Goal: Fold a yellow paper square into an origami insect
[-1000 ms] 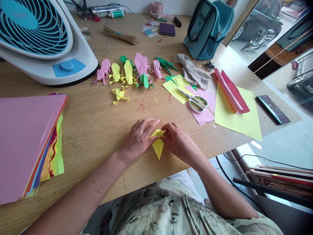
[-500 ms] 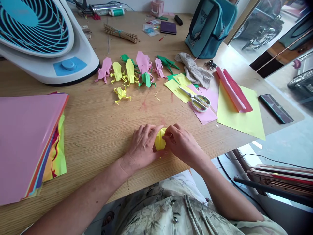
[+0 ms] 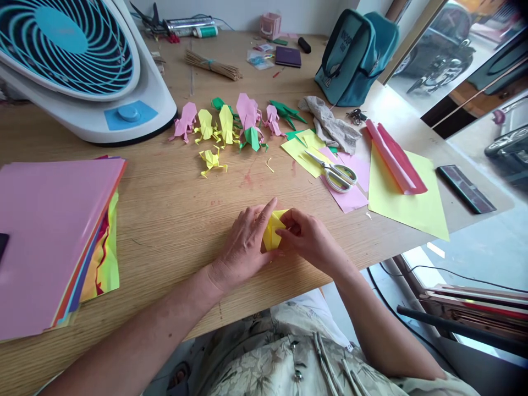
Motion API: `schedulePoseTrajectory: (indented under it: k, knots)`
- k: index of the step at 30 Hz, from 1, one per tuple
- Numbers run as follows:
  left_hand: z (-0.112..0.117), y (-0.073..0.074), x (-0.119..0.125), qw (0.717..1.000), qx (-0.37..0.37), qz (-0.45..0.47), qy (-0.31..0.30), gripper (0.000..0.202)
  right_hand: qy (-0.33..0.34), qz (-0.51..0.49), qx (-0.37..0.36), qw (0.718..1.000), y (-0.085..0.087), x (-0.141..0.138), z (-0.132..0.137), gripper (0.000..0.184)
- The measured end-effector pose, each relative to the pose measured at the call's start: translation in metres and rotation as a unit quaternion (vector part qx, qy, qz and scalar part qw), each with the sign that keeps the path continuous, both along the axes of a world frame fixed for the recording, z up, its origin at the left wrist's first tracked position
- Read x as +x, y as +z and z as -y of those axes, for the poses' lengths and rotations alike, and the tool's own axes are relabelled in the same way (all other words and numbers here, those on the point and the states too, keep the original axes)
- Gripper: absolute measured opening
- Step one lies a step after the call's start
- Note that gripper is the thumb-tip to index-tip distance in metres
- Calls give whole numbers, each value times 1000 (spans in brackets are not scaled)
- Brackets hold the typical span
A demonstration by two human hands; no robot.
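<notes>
A small piece of folded yellow paper [image 3: 272, 230] lies between my hands near the table's front edge. My left hand [image 3: 249, 236] rests over its left side, with the thumb along the near edge and the index finger raised at the far side. At the right side, my right hand [image 3: 304, 236] pinches the paper between thumb and fingers. Parts of the paper are hidden under the fingers. Beyond my hands sits a yellow origami frog [image 3: 212, 160], in front of a row of pink, yellow and green folded figures [image 3: 226, 125].
White-handled scissors [image 3: 338, 177] lie on yellow and pink paper pieces at right. A large yellow sheet [image 3: 406, 203] bears a pink roll [image 3: 396, 157]. A stack of coloured paper [image 3: 61, 236] and a fan [image 3: 136, 104] stand left; a teal bag [image 3: 350, 60] stands at the back.
My left index finger has lifted, and more of the yellow paper shows between my hands. My right hand keeps its pinch. The whole view has shifted slightly.
</notes>
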State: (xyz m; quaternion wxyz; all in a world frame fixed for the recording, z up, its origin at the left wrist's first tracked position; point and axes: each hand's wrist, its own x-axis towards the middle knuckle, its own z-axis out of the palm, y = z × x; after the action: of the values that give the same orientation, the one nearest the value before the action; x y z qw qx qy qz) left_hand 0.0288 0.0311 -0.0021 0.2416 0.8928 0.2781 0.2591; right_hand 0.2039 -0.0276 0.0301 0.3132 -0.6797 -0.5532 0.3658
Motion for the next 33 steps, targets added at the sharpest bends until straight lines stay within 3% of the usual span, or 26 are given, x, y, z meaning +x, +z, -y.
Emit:
schedulePoseTrajectory:
  k: [3, 6, 9, 12, 14, 18, 22, 28, 33]
  knots:
    - [-1, 3, 0, 999, -6, 40, 3, 103, 19, -79, 25, 996, -4, 2, -5, 15]
    - [-4, 8, -1, 992, -46, 115, 35, 93, 37, -224, 49, 973, -9, 4, -16, 23]
    - [-10, 9, -2, 964, -158, 197, 84, 67, 52, -309, 56, 948, -8, 6, -31, 31]
    - [-17, 7, -3, 921, -289, 238, 102, 36, 75, -310, 64, 946, -1, 8, -49, 37]
    - [-21, 7, -4, 906, -330, 241, 111, 30, 96, -301, 67, 946, 4, 8, -61, 40]
    - [-26, 8, -5, 900, -315, 257, 155, 30, 126, -305, 49, 943, 7, 4, -76, 44]
    - [-27, 9, -6, 915, -264, 238, 188, 29, 88, -325, 37, 941, -3, -7, -77, 47]
    - [-24, 10, -6, 918, -285, 212, 175, 31, 109, -314, 51, 942, -18, -10, -70, 43]
    - [-25, 10, -7, 912, -292, 223, 182, 30, 133, -357, 48, 924, -14, -6, -68, 41]
